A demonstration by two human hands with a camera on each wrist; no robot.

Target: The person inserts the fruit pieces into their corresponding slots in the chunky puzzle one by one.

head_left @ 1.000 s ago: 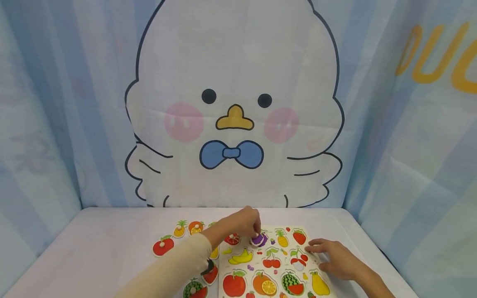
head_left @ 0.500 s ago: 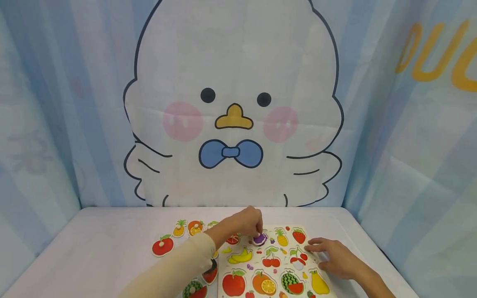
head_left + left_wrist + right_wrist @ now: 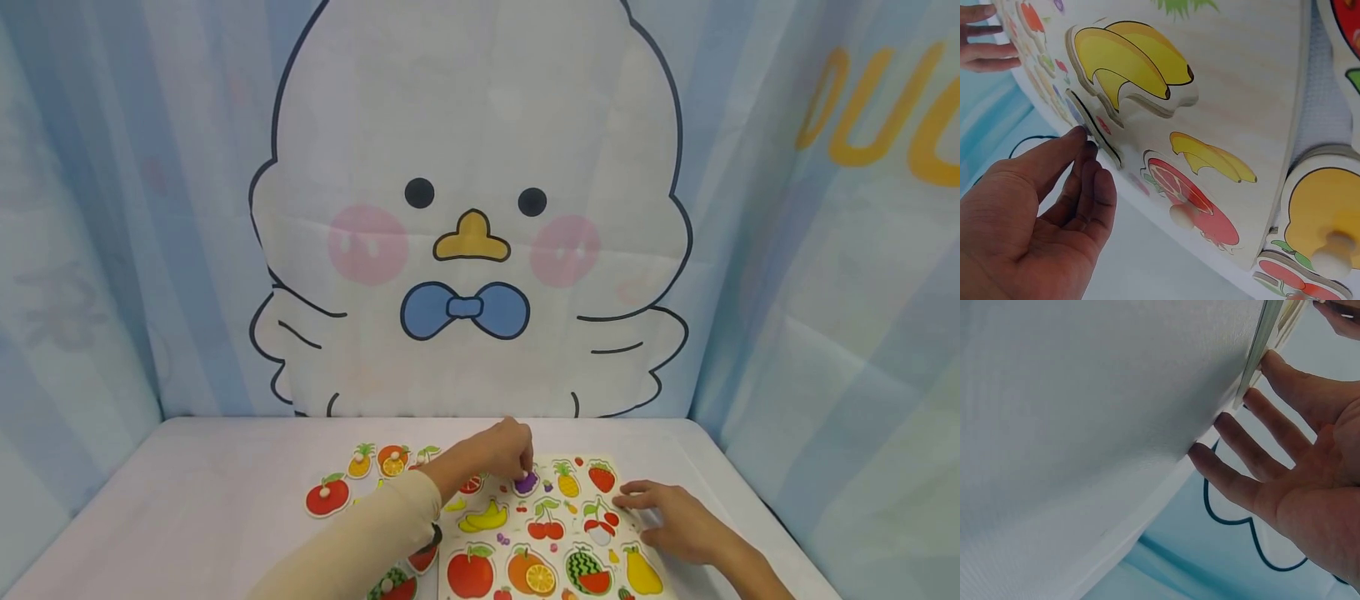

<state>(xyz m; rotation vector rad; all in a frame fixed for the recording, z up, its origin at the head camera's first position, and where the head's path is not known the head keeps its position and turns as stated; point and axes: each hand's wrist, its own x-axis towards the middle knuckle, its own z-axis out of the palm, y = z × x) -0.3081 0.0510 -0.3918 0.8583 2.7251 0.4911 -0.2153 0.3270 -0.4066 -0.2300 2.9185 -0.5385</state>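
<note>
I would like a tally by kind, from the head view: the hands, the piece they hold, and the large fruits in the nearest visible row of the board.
Hands: 2 (left hand, right hand)
Held purple piece: 1
Red apple: 1
Orange with slice: 1
Watermelon with wedge: 1
Yellow pear: 1
Total: 7

Setting: a small, booth-like enclosure with childlike decoration. A white-topped counter [image 3: 225,475] stood against a hanging cloth [image 3: 202,350] printed with a large cartoon bird [image 3: 480,125] in a blue bow tie [image 3: 465,307]. Pale blue striped side drapes [image 3: 840,350] closed in left and right; the right one bore orange lettering [image 3: 855,125]. A fruit puzzle board [image 3: 574,528] lay on the counter. Home or studio: could not be determined.
</note>
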